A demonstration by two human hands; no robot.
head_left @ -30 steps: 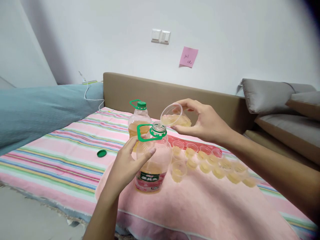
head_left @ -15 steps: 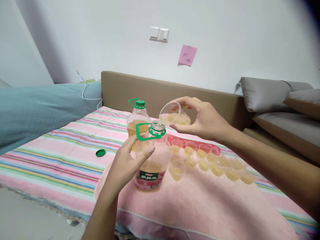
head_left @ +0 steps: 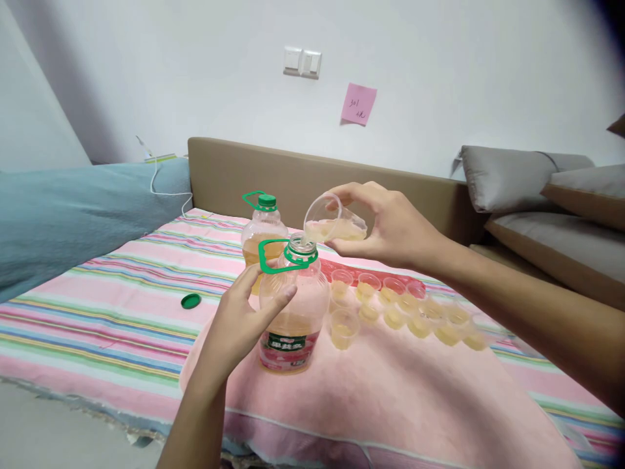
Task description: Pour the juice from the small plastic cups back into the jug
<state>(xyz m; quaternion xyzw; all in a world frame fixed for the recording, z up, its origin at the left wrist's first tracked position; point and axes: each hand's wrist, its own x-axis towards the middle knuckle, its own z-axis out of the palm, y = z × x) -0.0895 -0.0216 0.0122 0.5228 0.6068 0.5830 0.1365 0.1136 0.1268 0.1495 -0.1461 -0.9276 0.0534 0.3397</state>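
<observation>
My right hand (head_left: 390, 225) grips a clear plastic cup (head_left: 336, 225) by its base and side. The cup is tipped to the left, its rim just above the uncapped mouth of a juice bottle (head_left: 293, 312), and pale yellow liquid lies along its lower wall. My left hand (head_left: 249, 319) is curled round the bottle's left side, thumb on the front, other fingers partly hidden behind. The bottle stands upright, partly filled, with a green carry handle (head_left: 266, 257) at its neck. Several cups of yellowish liquid (head_left: 344, 329) stand in rows to the right.
A second, capped bottle (head_left: 266, 228) stands behind the first. A green cap (head_left: 191, 301) lies on the striped sheet (head_left: 122, 306) at left. Red packaging (head_left: 351, 268) lies behind the cups on the pink cloth (head_left: 371, 397). Grey cushions (head_left: 527, 176) are stacked at right.
The whole view has shifted slightly, moving everything a little left in the picture. The cup stays tipped at the bottle's mouth, and both hands keep their hold.
</observation>
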